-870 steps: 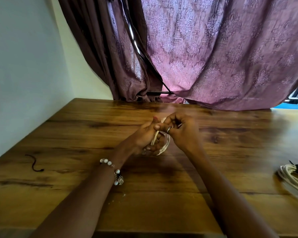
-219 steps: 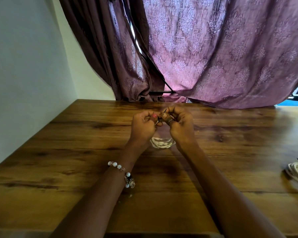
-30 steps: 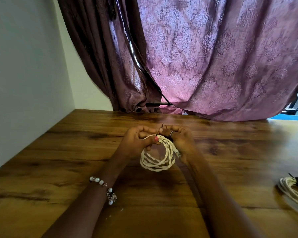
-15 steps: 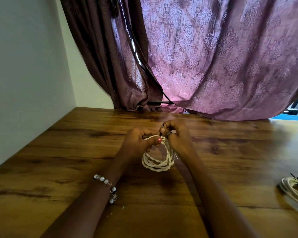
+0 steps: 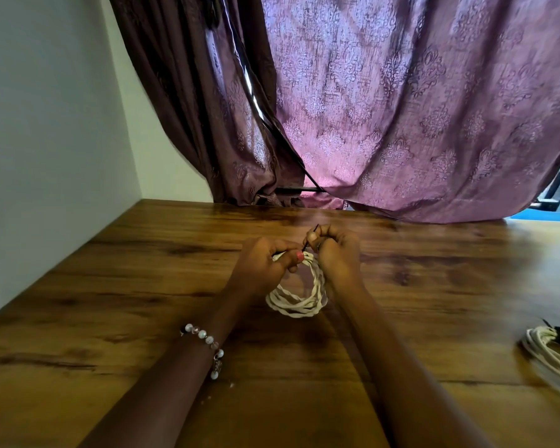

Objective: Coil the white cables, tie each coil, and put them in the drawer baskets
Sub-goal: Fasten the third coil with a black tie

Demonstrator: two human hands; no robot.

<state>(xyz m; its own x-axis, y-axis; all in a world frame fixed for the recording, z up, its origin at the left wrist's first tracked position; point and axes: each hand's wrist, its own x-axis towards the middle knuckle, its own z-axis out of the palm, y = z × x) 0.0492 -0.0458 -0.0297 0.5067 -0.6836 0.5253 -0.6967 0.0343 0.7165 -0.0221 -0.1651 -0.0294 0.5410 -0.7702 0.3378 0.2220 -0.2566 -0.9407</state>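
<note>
Fingers (image 5: 311,236) of the right hand (image 5: 338,257) are curled and pinch a thin black tie (image 5: 310,238), whose free end sticks up a little above the knuckles. The left hand (image 5: 262,266) is also curled; its thumb and fingers press on the top of the white coil (image 5: 296,303) and seem to hold the other part of the tie. I cannot tell exactly how the tie goes around the strands, because the fingers hide it.

The coil hangs from both hands, just below them, and its lower loops rest on or very near the wooden surface (image 5: 110,286); contact is not clear. It consists of twisted white cable, several loops together.

My judgement: the cable is light and soft, but it has some spring, so the loops want to open if the pinch at the top is released before the tie is tight. The best place to hold is there, at the top of the coil where all strands meet. The tie looks thin and stiff like wire, small and easy to slip from the fingertips, so it needs a firm pinch close to the bundle while twisting.

To the right of the coil, well apart, near the edge of the view, lies a second coil (image 5: 550,350) with a black tie already on it. Behind the coil, at the far end of the surface, hangs a purple curtain (image 5: 401,108). A bead bracelet (image 5: 204,337) is on the left wrist, nearer than the coil. No drawer baskets are visible.
</note>
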